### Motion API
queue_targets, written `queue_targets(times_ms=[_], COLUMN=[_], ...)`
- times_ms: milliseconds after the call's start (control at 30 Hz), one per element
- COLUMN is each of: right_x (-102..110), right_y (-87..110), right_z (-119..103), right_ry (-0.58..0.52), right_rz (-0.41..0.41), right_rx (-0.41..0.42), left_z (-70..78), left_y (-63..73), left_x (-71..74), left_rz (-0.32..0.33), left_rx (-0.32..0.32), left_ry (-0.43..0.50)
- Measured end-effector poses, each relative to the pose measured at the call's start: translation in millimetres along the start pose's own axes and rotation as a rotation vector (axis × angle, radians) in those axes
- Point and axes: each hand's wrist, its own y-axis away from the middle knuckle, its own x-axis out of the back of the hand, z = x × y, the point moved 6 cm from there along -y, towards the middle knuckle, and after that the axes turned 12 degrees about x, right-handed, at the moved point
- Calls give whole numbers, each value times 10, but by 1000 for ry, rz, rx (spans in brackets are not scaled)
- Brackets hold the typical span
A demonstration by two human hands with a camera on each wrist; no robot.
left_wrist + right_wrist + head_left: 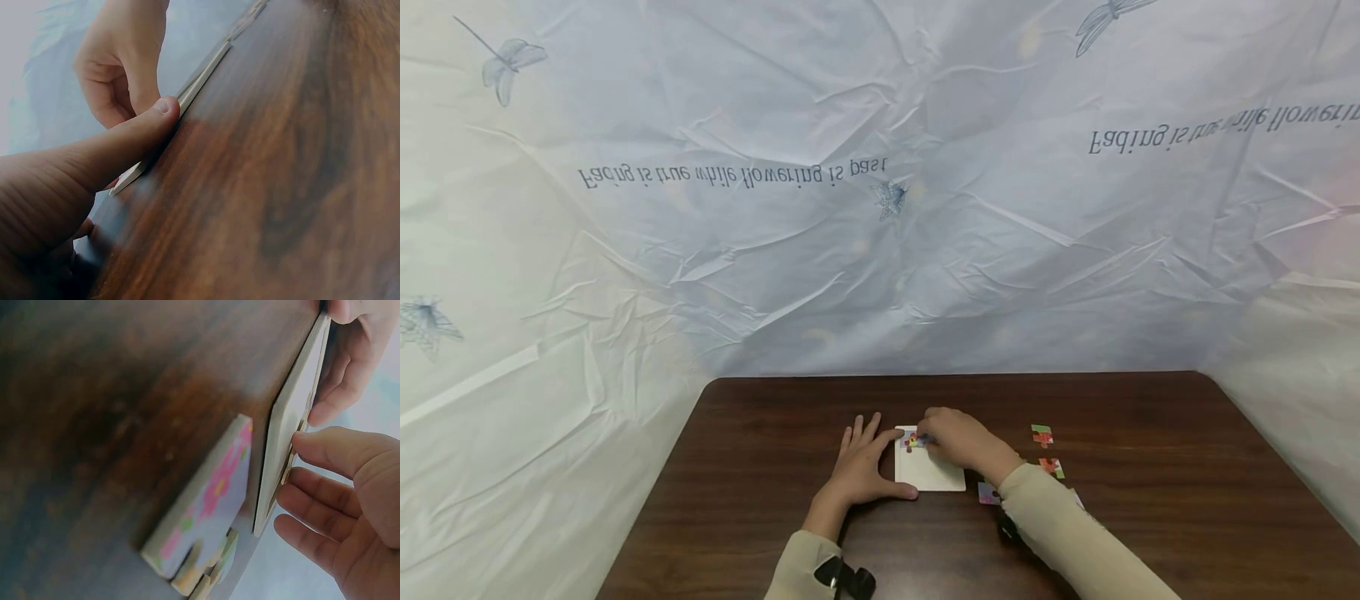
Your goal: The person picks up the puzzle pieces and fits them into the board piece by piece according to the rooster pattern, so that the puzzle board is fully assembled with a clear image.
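A white square puzzle board [929, 477] lies flat on the table. My left hand [862, 473] spans its left side, the thumb at the near edge and the index finger at the far left corner, fingers spread and straight. A colourful jigsaw piece [907, 440] lies in the board's far left corner. Over the board's far part, my right hand [958, 439] pinches a jigsaw piece between thumb and fingers, mostly hidden by them. In the right wrist view, those fingertips [304, 442] are right at the board's surface [281, 425].
Several loose jigsaw pieces lie right of the board: a green and red one [1042, 435], another red one [1051, 467], and a purple one [988, 493] beside the right sleeve. The dark wooden table [760, 442] meets a wrinkled white printed sheet [880, 275] behind it.
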Motion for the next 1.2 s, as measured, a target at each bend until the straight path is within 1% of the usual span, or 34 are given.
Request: queue_targets(times_ms=[267,667,1000,1200], right_x=[7,38,21,57], right_y=[16,32,61,76], right_z=[-20,-58,-20,-17], right_ry=[-10,-41,-76,-99], right_rz=[-7,-10,-13,14], right_rx=[9,37,8,11], left_z=[0,17,16,21], left_y=[5,10,5,6], left_x=[6,22,36,44], left_rz=[3,-4,-6,-4], left_rx=[-7,2,2,-7], left_ry=[6,4,-3,6])
